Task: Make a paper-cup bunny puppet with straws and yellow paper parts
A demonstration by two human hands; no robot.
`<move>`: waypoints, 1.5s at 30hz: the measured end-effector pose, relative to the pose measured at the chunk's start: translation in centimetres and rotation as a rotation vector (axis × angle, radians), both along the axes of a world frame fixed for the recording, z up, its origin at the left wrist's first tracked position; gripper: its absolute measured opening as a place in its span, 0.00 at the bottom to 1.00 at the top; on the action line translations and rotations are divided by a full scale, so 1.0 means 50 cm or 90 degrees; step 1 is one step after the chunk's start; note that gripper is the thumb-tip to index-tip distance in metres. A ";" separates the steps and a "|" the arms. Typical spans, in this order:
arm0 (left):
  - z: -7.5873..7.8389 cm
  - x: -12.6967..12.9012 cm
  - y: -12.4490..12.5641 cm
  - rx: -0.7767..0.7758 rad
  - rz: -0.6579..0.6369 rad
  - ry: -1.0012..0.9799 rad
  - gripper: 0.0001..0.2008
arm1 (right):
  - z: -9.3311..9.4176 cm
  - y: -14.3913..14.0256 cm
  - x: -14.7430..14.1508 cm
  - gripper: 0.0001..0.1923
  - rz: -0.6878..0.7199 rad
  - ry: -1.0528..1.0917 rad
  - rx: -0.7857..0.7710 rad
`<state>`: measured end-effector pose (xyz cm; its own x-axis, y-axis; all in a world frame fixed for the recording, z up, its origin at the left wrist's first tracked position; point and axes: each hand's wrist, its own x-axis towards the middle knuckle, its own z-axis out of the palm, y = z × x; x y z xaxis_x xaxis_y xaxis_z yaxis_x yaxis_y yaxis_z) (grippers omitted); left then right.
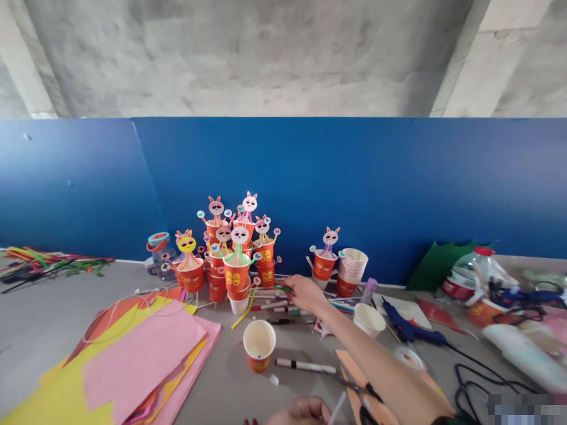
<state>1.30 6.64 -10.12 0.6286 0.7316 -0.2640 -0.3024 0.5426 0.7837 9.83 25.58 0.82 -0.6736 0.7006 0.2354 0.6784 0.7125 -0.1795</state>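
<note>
My right hand [305, 293] reaches far forward over the grey table [39, 319], its fingertips pinched on a green pipe cleaner [283, 288] among pens lying in front of the cup figures. These red paper cups with bunny faces [237, 260] stand stacked against the blue wall. Only the curled knuckles of my left hand [301, 410] show at the bottom edge, next to a thin white stick [337, 407]; whether it holds the stick is hidden. An empty red cup [259, 344] and a black-and-white marker [305, 366] lie between the hands.
Pink, yellow and orange paper sheets [137, 360] cover the left front. Loose pipe cleaners [53, 260] lie far left. A stack of cups [352, 268], a white cup [369, 319], a blue glue gun [407, 327], its black cord, scissors [357, 389], tape and a plastic bottle [473, 271] crowd the right.
</note>
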 end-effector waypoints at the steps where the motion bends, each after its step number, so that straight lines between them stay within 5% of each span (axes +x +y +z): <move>1: 0.002 0.000 0.000 0.001 0.002 -0.021 0.21 | 0.010 -0.019 0.013 0.08 0.001 0.031 0.012; 5: 0.013 -0.005 -0.003 0.007 0.040 -0.124 0.19 | 0.017 -0.138 0.088 0.12 0.031 0.149 0.064; 8: 0.029 -0.015 -0.008 -0.006 0.048 -0.136 0.19 | -0.009 -0.253 0.150 0.11 0.175 0.305 0.135; 13: 0.071 -0.028 -0.028 -0.035 0.157 -0.091 0.22 | -0.048 -0.390 0.203 0.17 0.270 0.155 0.183; 20: 0.114 -0.020 -0.039 0.041 0.145 0.057 0.23 | -0.061 -0.418 0.189 0.10 0.298 0.068 0.199; 25: 0.122 0.002 -0.040 0.026 0.189 0.124 0.27 | -0.065 -0.422 0.190 0.09 0.299 0.163 0.199; 27: 0.120 0.013 -0.040 0.025 0.210 0.117 0.26 | -0.068 -0.421 0.201 0.10 0.282 0.269 0.147; 29: 0.116 0.023 -0.040 0.034 0.234 0.114 0.25 | -0.075 -0.417 0.211 0.10 0.171 0.434 0.040; 33: 0.108 0.034 -0.046 0.048 0.245 0.130 0.25 | -0.097 -0.397 0.213 0.08 -0.076 0.676 -0.316; 38: 0.110 0.035 -0.060 0.050 0.172 0.154 0.25 | -0.117 -0.383 0.196 0.17 -0.042 0.764 -0.604; 45: 0.102 0.029 -0.072 0.025 0.173 0.187 0.25 | -0.108 -0.381 0.201 0.17 -0.093 0.812 -0.689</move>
